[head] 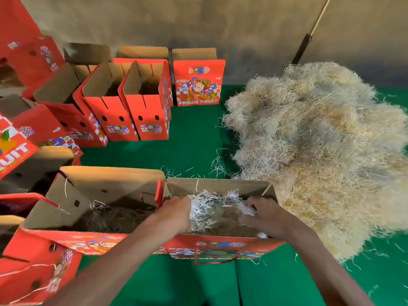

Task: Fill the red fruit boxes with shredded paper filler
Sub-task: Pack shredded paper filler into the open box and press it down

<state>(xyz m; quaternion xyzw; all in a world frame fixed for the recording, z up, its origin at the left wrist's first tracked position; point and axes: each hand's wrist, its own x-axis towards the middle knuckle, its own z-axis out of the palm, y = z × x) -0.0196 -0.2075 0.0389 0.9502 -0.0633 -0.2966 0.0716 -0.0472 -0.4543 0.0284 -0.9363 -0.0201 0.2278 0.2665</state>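
An open red fruit box (220, 247) stands right in front of me on the green mat. Inside it lies a wad of white shredded paper filler (212, 209). My left hand (176, 214) presses on the wad's left side and my right hand (263, 214) is on its right side, fingers curled into the shreds. A big heap of pale shredded paper (320, 151) rises to the right of the box. A second open red box (72, 238) next to it on the left holds darker filler.
Several more open red fruit boxes (145, 100) stand in rows at the back left, one facing me with "FRESH FRUIT" printed (198, 85). Others crowd the left edge. Green mat (189, 138) lies between the rows. A stick (309, 34) leans on the wall behind the heap.
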